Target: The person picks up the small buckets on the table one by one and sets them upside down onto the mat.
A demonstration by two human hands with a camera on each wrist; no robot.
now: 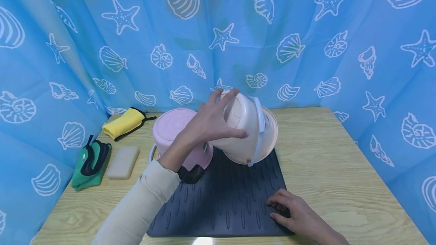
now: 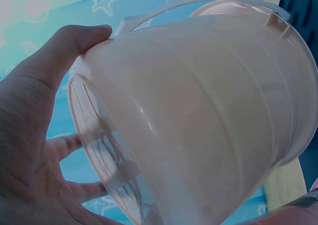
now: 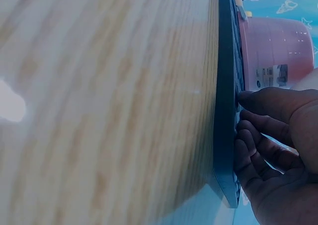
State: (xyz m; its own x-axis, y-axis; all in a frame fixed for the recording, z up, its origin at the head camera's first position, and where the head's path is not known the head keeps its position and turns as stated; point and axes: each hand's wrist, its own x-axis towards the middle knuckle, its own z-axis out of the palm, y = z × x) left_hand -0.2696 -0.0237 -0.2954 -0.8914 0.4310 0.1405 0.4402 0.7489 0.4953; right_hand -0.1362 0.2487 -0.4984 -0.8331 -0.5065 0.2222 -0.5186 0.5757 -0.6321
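Observation:
A cream bucket (image 1: pixel 250 131) with a pale handle (image 1: pixel 260 120) is tilted on its side over the back of a dark ribbed mat (image 1: pixel 235 207), its mouth toward the right. My left hand (image 1: pixel 214 118) grips it by the base, the fingers and thumb spread round the bottom rim, as the left wrist view shows. To its left a pink bucket (image 1: pixel 172 126) stands upside down on the mat, partly hidden behind my left forearm. My right hand (image 1: pixel 293 213) rests at the mat's front right part, fingers loosely bent with nothing held.
On the wooden table (image 1: pixel 340 184) at the left lie a folded yellow cloth (image 1: pixel 124 123), a folded green cloth (image 1: pixel 90 165) with black trim and a pale block (image 1: pixel 123 162). A black object (image 1: pixel 192 174) sits by the pink bucket's rim. A blue shell-print curtain (image 1: pixel 211 29) surrounds the table.

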